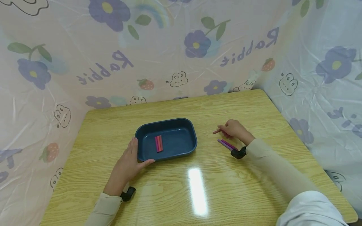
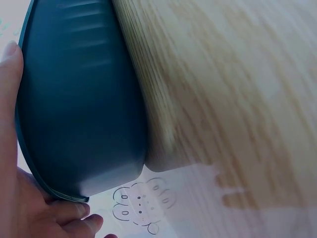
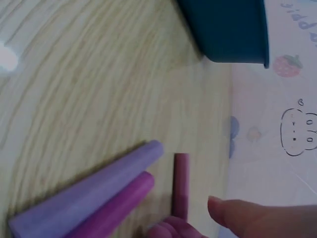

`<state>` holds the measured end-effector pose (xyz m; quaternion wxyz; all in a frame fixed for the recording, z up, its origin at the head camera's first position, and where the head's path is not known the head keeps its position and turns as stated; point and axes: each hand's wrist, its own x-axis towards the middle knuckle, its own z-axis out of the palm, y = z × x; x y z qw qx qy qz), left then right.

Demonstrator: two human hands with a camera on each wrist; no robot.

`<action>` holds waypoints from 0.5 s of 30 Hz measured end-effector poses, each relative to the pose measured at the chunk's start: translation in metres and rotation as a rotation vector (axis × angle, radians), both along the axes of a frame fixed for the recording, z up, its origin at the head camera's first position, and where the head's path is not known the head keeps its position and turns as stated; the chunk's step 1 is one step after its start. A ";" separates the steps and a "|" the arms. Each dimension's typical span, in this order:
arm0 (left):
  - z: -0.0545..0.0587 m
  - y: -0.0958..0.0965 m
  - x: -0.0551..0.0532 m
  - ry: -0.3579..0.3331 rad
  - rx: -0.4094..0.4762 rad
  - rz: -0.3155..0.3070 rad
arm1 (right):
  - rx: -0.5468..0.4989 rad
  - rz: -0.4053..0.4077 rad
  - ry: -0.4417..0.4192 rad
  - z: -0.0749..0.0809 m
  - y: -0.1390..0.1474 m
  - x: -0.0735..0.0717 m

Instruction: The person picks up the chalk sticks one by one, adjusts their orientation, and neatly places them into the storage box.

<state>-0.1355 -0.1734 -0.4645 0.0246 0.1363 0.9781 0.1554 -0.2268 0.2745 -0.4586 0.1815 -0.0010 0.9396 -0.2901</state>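
1. Right hand (image 1: 235, 129): fingers bent at the right end of a slim, round, reddish-brown stick (image 1: 216, 131). Right wrist view showed the thumb apart from it; could not tell whether it was gripped.
2. Left hand (image 1: 128, 164): spread wide around the near left corner of a dark blue, rounded rectangular tray (image 1: 179, 141), fingers against the left end, thumb along the near side.
3. Just nearer the person than the right hand, a slim lilac stick (image 3: 89, 191) and a slim magenta stick (image 3: 116, 203) lay side by side, partly below a black wrist camera (image 1: 238, 153).
4. Inside the tray, left half: three slim sticks (image 1: 159, 143) in pink to reddish tones, in a row.
5. Tray stood on a light wood-grain counter (image 1: 169, 194), left of the loose sticks; bright glare on the near surface.
6. Around the counter hung pale sheeting (image 1: 158, 62), printed with purple flowers, strawberries, rabbits and reversed "Rabbit" lettering.
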 end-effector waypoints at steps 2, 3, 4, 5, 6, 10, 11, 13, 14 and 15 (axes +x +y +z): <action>0.000 0.000 0.000 -0.002 0.001 0.001 | 0.016 -0.005 0.038 -0.002 -0.001 0.000; 0.001 0.000 0.000 -0.003 0.003 0.001 | 0.025 -0.007 0.058 -0.003 -0.001 0.000; 0.001 0.000 0.000 -0.004 0.004 0.001 | 0.037 -0.007 0.075 -0.004 -0.002 0.000; 0.001 0.000 0.000 -0.005 0.005 0.001 | 0.050 -0.011 0.091 -0.005 -0.002 0.000; 0.001 0.000 0.000 -0.006 0.004 -0.001 | 0.062 -0.012 0.105 -0.006 -0.002 -0.001; 0.000 0.000 0.000 -0.003 0.006 0.001 | 0.103 -0.022 0.132 -0.009 -0.003 -0.002; 0.000 0.000 0.000 0.000 0.005 0.002 | 0.111 -0.025 0.136 -0.009 -0.003 -0.002; -0.001 0.000 -0.001 0.007 0.005 0.002 | 0.127 -0.029 0.140 -0.009 -0.003 -0.002; -0.001 -0.001 -0.001 0.010 0.004 0.003 | 0.132 -0.031 0.140 -0.008 -0.003 -0.002; -0.002 -0.001 -0.001 0.012 0.001 0.003 | 0.138 -0.034 0.141 -0.008 -0.004 -0.002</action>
